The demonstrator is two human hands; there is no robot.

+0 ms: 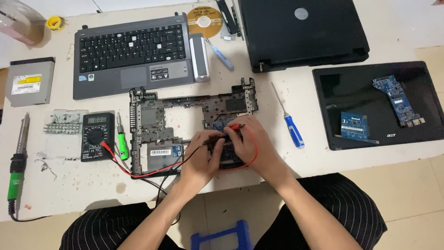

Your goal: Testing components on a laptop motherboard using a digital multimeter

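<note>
A stripped black laptop base frame (152, 115) lies on the table in front of me, with a blue circuit board (216, 124) showing inside it. My left hand (201, 155) grips a black multimeter probe over the board. My right hand (247, 139) pinches the red probe (235, 126), tip down on the board. Red and black leads (138, 172) run left to a black digital multimeter (97, 136). The probe tips are partly hidden by my fingers.
A grey keyboard deck (132, 55), optical drive (30, 82), soldering iron (17, 162), green screwdriver (122, 139), blue screwdriver (291, 127), disc (204, 21), closed black laptop (303, 30) and a black panel (416, 129) bearing two blue boards surround it. A blue stool (222, 236) stands below.
</note>
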